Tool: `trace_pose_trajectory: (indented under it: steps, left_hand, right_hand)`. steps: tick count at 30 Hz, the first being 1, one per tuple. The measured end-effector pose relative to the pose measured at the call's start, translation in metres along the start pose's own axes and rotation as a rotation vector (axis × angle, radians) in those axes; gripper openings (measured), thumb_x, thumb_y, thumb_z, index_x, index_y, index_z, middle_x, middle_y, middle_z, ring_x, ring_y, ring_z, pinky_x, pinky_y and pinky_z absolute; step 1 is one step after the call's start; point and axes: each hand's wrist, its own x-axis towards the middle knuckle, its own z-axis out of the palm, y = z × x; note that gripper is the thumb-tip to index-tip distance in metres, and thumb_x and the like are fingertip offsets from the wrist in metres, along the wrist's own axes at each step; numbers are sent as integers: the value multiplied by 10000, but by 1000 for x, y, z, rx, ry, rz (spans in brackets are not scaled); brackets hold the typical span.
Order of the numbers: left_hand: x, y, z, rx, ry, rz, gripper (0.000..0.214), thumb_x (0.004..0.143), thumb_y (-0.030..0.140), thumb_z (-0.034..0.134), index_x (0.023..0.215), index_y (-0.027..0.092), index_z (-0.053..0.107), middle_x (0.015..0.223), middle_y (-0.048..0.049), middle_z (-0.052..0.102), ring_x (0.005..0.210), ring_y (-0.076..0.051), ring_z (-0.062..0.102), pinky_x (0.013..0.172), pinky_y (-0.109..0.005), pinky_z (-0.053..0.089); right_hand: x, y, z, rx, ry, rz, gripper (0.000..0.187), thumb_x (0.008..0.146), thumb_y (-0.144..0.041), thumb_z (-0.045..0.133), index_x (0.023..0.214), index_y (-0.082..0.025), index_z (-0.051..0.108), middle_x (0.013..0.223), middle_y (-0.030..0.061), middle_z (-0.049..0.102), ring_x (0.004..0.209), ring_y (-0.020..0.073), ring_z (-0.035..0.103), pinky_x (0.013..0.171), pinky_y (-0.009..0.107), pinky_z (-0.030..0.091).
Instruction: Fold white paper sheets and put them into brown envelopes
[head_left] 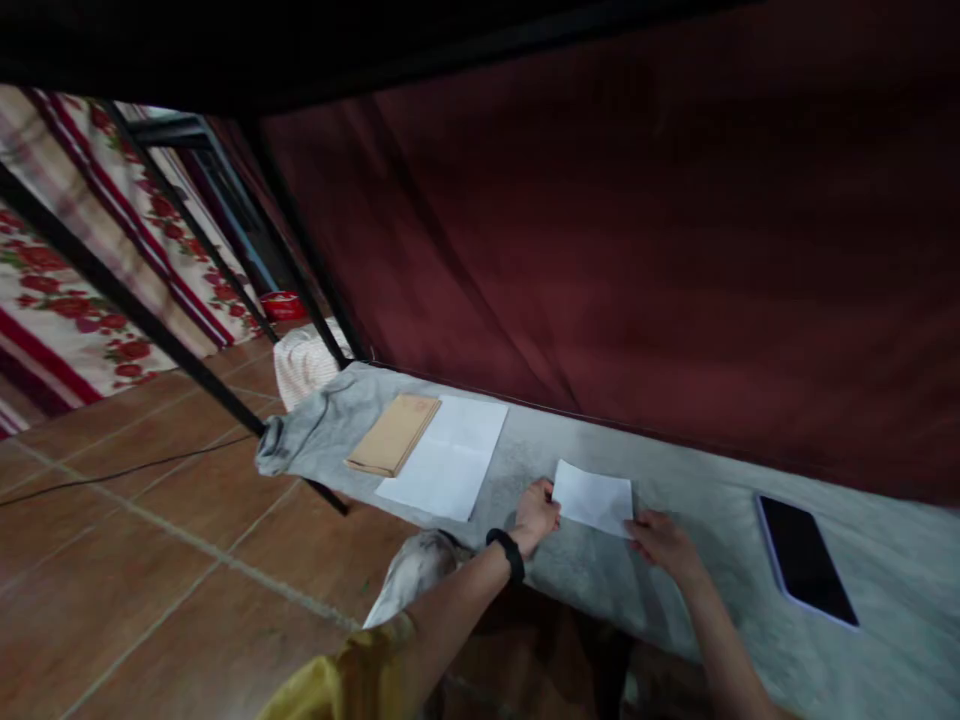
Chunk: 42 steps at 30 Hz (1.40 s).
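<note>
A folded white paper (594,497) lies on the grey bedsheet (675,480). My left hand (535,512), with a black band on its wrist, has its fingers closed on the paper's left edge. My right hand (661,541) presses on the paper's lower right corner with its fingers curled. Farther left lie a flat white sheet (450,460) and a stack of brown envelopes (394,433) that overlaps the sheet's left side.
A black phone (804,560) lies screen-up on the sheet to the right. A dark red curtain (637,250) hangs behind the bed. Black metal bed-frame bars (150,320) cross at left over a brown tiled floor (150,560). A flowered cloth (75,280) hangs at far left.
</note>
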Motion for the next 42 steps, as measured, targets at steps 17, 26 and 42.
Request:
trace_pose_trajectory:
  steps: [17, 26, 42]
  left_hand:
    - [-16, 31, -10, 647, 54, 69, 297, 803, 75, 605, 1080, 169, 657, 966, -81, 753, 901, -188, 708, 774, -250, 497]
    - [-21, 22, -4, 988, 157, 426, 340, 970, 132, 375, 1218, 130, 608, 1137, -158, 705, 1092, -260, 668, 973, -402, 494]
    - [15, -17, 21, 1196, 131, 763, 664, 1043, 469, 278, 1549, 51, 375, 1624, -188, 352, 1536, -288, 278, 1246, -478, 253]
  right_hand:
    - [6, -20, 90, -566, 365, -568, 531, 1058, -416, 310, 1512, -209, 489, 1620, 99, 393, 1507, 295, 339, 1236, 531, 235]
    - [-3, -46, 72, -590, 248, -421, 518, 1062, -429, 376, 1550, -261, 429, 1650, 73, 316, 1516, 301, 324, 1247, 522, 210]
    - [-5, -41, 63, -584, 278, -396, 499, 1057, -296, 357, 1545, -225, 435, 1639, 77, 339, 1503, 263, 356, 1246, 476, 249]
